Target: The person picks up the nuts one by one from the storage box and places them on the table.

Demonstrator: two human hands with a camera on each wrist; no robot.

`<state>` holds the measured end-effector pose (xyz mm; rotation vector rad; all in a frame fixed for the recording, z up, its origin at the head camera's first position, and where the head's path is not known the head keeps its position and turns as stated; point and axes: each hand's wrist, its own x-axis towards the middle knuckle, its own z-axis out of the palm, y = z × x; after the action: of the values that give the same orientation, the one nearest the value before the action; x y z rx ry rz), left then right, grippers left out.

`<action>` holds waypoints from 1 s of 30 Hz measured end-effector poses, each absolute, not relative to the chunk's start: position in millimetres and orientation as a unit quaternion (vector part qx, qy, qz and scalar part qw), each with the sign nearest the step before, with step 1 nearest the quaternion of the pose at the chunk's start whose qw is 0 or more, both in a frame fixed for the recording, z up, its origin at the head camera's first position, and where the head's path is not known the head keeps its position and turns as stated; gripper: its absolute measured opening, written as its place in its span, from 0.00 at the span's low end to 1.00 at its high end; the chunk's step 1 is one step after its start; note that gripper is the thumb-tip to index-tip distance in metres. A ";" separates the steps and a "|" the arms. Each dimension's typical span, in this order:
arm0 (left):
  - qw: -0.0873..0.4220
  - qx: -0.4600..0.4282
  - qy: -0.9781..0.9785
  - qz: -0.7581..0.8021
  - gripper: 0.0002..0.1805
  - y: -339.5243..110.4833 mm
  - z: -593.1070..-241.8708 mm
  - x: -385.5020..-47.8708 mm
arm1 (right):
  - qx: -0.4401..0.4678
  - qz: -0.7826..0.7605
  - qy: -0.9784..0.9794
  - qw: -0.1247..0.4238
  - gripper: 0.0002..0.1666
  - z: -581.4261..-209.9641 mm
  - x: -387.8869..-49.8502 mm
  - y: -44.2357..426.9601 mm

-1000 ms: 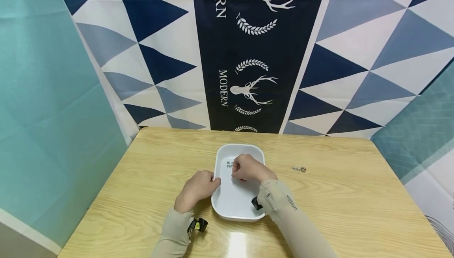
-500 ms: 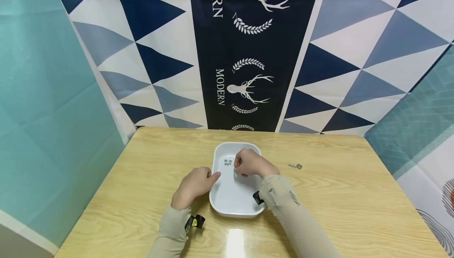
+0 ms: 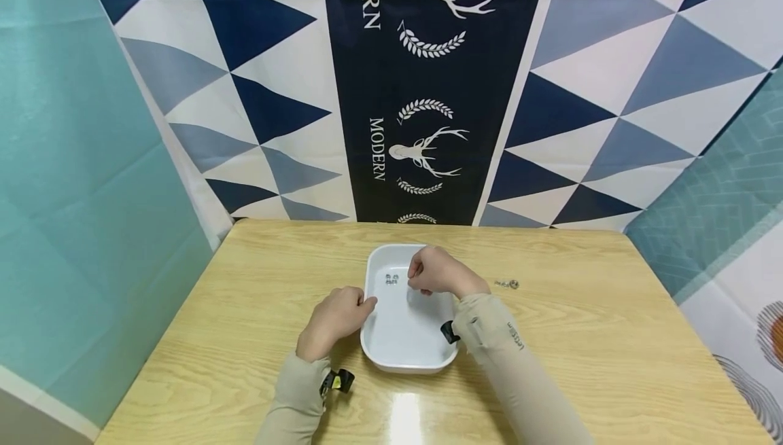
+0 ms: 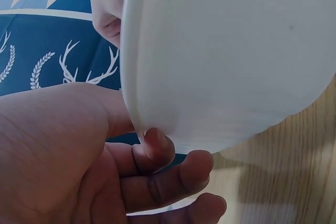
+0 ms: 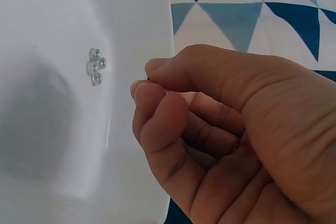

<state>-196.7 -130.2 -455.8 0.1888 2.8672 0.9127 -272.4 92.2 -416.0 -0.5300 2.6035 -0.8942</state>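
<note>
A white rectangular basin [image 3: 400, 336] stands on the wooden table. My left hand [image 3: 336, 316] grips its left rim, thumb over the edge; in the left wrist view, curled fingers [image 4: 197, 171] lie against its outer wall. Inside the basin sits a cluster of several small shiny nut-like rings [image 3: 391, 279], also clear in the right wrist view. Right of that cluster, my right hand [image 3: 443, 274] hovers above the basin. Its thumb and forefinger pinch together, and a tiny dark speck shows between the tips; the rest of the piece is hidden.
To the right of the basin, a short row of small shiny metal pieces [image 3: 506, 284] lies on the table [image 3: 581, 336], with a larger round one at its right end. A patterned cloth [image 3: 422, 78] hangs behind the table.
My right hand has lifted and moved right, away from the ring cluster, which now shows fully. My left hand keeps its grip on the rim. The view has shifted slightly.
</note>
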 end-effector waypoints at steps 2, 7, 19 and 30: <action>0.063 0.066 0.948 0.304 0.22 -129.3 -456.3 -196.8 | -0.184 -0.315 0.916 0.167 0.03 -415.4 -272.4 93.7; 0.070 0.064 0.947 0.306 0.20 -128.6 -458.1 -195.7 | -0.187 -0.318 0.915 0.166 0.02 -413.7 -272.1 96.9; 0.064 0.066 0.950 0.300 0.22 -130.6 -451.6 -194.4 | -0.183 -0.342 0.910 0.147 0.02 -400.3 -275.8 115.6; 0.071 0.059 0.949 0.300 0.20 -129.3 -451.1 -193.1 | -0.161 -0.347 0.914 0.135 0.04 -391.6 -275.1 138.8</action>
<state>-193.1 -129.3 -451.1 0.1789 2.8549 0.9023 -275.1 138.8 -391.6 -0.4663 2.6470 -1.0064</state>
